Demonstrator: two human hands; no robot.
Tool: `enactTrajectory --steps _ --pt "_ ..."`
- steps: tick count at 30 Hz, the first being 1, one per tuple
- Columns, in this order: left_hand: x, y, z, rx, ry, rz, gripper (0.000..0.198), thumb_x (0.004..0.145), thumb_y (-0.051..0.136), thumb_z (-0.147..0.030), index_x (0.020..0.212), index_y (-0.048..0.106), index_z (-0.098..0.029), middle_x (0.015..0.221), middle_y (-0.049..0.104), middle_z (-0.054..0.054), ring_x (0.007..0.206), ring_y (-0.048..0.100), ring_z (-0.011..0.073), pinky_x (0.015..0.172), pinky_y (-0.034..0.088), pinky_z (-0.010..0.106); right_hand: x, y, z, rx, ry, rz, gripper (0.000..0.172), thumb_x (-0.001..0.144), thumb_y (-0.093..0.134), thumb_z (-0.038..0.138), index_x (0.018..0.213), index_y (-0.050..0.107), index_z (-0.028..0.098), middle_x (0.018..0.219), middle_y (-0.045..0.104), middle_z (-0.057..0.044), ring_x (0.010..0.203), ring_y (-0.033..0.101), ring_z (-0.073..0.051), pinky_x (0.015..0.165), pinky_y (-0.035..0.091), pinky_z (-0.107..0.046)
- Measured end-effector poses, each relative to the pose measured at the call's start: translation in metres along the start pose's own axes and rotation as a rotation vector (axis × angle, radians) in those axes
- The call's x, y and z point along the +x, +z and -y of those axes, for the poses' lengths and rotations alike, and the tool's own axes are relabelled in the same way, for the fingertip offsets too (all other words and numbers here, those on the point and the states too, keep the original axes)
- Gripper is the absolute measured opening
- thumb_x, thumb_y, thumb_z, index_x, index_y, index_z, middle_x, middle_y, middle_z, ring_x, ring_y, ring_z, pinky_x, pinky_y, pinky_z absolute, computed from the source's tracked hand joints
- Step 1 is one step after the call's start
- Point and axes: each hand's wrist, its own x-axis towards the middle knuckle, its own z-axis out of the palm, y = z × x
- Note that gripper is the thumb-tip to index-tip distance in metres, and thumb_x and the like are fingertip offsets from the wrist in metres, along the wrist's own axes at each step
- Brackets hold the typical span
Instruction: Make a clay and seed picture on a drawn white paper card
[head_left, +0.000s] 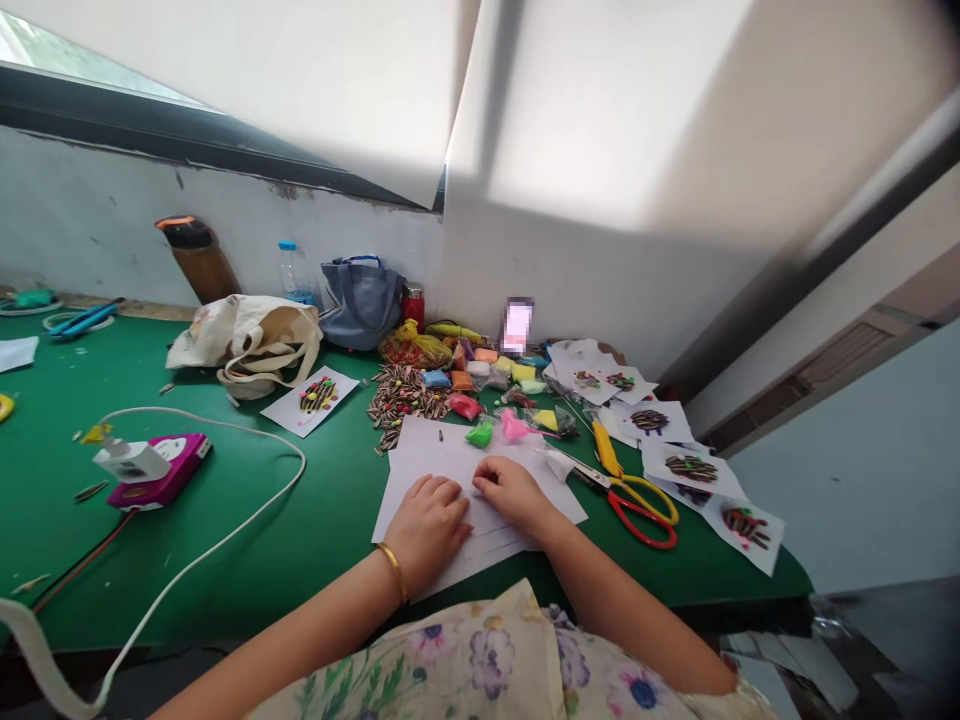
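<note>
My left hand [429, 530] lies palm down on white paper [420, 455], its fingers stretched out and slightly bent. Beside it my right hand [514, 492] rests on the same paper, thumb and forefinger pinched together. Whatever is between those fingertips is too small or hidden to make out. One dark seed [441, 436] lies near the paper's far edge. Just beyond that edge spreads a heap of striped sunflower seeds [405, 395]. Lumps of green clay [480, 433] and pink clay [514, 426] sit in clear wrappers at the paper's far side.
Scissors [637, 505] with red and yellow handles and a yellow utility knife [606, 450] lie at right, near seed-covered picture cards [694, 466]. Clay packets [463, 381], a phone [517, 325] and bags [364, 305] stand behind. A white cable [289, 480] crosses the left side.
</note>
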Motion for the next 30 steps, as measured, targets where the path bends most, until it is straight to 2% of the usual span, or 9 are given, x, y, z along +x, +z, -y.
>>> enactTrajectory --steps 4,10,17,24,30 --pt "0.001 0.004 0.001 -0.02 0.013 -0.003 0.015 0.082 0.063 -0.028 0.096 0.064 -0.022 0.102 0.062 0.006 0.103 0.054 0.0238 0.105 0.034 0.046 0.002 0.003 0.0 0.022 0.05 0.022 0.008 0.081 0.058 0.02 0.08 0.066 0.019 0.08 0.067 0.0 0.074 0.059 -0.014 0.068 0.041 -0.023" --pt "0.002 0.008 0.003 -0.033 -0.008 -0.004 0.017 0.082 0.063 -0.027 0.098 0.062 -0.021 0.104 0.062 0.006 0.102 0.054 0.0232 0.104 0.035 0.045 0.003 0.007 0.005 -0.176 0.036 -0.032 0.009 0.082 0.059 0.02 0.08 0.068 0.019 0.081 0.069 -0.002 0.077 0.059 -0.015 0.07 0.039 -0.025" --pt "0.003 0.01 0.003 -0.015 -0.031 0.014 0.04 0.082 0.063 -0.03 0.12 0.056 -0.018 0.112 0.06 0.009 0.105 0.052 0.0263 0.098 0.041 0.044 0.002 0.01 0.001 -0.26 -0.037 -0.071 0.014 0.087 0.055 0.019 0.081 0.067 0.019 0.084 0.068 -0.004 0.08 0.059 -0.016 0.073 0.04 -0.026" --pt "0.004 0.01 0.002 -0.002 -0.044 0.039 0.037 0.084 0.06 -0.031 0.119 0.058 -0.02 0.11 0.059 0.008 0.102 0.052 0.026 0.095 0.041 0.044 -0.009 0.008 -0.013 -0.155 -0.135 -0.158 0.023 0.089 0.047 0.014 0.101 0.067 0.02 0.099 0.068 -0.005 0.095 0.059 -0.018 0.088 0.043 -0.03" --pt "0.003 0.01 0.002 -0.007 -0.048 0.044 0.038 0.085 0.058 -0.032 0.122 0.056 -0.02 0.11 0.059 0.008 0.104 0.051 0.0259 0.095 0.041 0.044 -0.025 0.008 -0.012 -0.234 -0.244 -0.208 0.031 0.086 0.05 0.011 0.106 0.069 0.023 0.09 0.063 -0.005 0.091 0.056 -0.019 0.085 0.045 -0.032"
